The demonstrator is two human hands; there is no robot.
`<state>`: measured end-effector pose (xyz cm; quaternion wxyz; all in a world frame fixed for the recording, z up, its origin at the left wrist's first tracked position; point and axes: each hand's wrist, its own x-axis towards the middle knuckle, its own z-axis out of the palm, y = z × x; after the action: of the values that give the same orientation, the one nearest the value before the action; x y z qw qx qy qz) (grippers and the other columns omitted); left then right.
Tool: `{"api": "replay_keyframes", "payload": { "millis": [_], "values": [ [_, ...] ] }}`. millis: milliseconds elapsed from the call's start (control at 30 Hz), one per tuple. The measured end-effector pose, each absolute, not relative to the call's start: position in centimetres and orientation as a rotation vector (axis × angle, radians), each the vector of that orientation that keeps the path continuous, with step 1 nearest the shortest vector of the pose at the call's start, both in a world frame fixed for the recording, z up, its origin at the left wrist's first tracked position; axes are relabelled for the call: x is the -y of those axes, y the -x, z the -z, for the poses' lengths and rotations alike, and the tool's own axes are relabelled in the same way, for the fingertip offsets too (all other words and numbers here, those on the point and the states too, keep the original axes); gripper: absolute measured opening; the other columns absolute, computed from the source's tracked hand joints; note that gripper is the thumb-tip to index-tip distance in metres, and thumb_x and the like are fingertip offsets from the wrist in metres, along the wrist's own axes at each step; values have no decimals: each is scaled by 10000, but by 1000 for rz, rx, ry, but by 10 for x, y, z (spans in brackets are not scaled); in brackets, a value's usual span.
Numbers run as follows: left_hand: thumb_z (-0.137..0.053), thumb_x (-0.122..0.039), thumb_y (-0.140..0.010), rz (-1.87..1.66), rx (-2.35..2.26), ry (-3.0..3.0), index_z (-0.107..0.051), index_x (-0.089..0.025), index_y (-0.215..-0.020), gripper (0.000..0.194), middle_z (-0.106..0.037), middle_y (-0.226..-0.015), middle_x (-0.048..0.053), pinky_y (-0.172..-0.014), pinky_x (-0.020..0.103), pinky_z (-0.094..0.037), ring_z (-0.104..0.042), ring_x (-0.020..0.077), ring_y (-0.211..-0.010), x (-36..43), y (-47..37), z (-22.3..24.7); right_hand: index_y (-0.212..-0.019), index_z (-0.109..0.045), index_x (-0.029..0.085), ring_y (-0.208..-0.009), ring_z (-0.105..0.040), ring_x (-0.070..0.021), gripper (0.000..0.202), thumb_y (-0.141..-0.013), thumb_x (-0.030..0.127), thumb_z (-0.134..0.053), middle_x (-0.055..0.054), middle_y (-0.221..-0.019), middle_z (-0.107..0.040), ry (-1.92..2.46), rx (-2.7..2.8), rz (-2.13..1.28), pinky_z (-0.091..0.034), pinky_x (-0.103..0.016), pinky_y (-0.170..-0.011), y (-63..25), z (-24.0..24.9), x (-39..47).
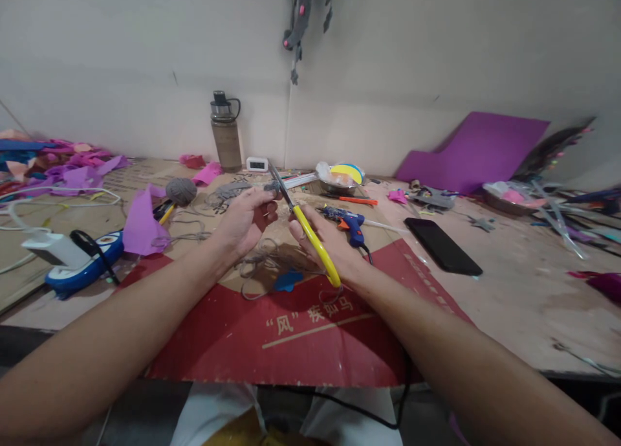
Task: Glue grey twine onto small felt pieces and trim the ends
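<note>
Head view: the left hand (250,221) has its thumb and fingers drawn together on a small grey piece (272,188), held up over the middle of the bench (524,303). The right hand (324,239) is closed around the yellow-handled scissors (310,234), whose blades point up and away from the person, right beside the grey piece; whether they touch it I cannot tell.

Below both hands, loose grey yarn (259,258) lies in tangled loops on a red-and-brown cardboard sheet (310,355), with a blue scrap (288,280) near it. A ball of grey yarn (181,191) sits to the left of the left hand, behind a light-purple piece (145,223). Just right of the right hand lies a blue glue gun (353,226), and farther right a black phone (442,246). Toward the wall stand a bottle (226,142) and a small white clock (257,164); a metal bowl (334,188) is right of them. A large purple sheet (478,151) leans against the wall at the right.
</note>
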<state>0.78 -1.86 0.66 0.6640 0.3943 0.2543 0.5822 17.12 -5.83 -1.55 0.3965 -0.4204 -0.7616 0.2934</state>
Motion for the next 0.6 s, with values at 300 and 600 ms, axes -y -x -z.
{"api": "replay_keyframes", "payload": {
  "millis": [300, 600],
  "values": [
    [-666, -84, -657, -1334, -578, -858, -550, -138, -653, 127, -579, -653, -15, -533, 197, -394, -467, 59, -549, 22, -10, -6, -915, -453, 235, -570, -387, -93, 275, -874, 506, -470, 55, -652, -388, 1107, 1886, -862, -345, -253, -563, -172, 15, 59],
    [-685, -96, -622, -1341, -609, -849, -521, -145, -628, 171, -580, -659, -15, -527, 199, -396, -472, 59, -542, 23, -11, -7, -840, -399, 240, -531, -386, -93, 292, -852, 513, -500, 61, -608, -376, 1107, 1869, -897, -348, -248, -526, -171, 14, 60]
  ]
}}
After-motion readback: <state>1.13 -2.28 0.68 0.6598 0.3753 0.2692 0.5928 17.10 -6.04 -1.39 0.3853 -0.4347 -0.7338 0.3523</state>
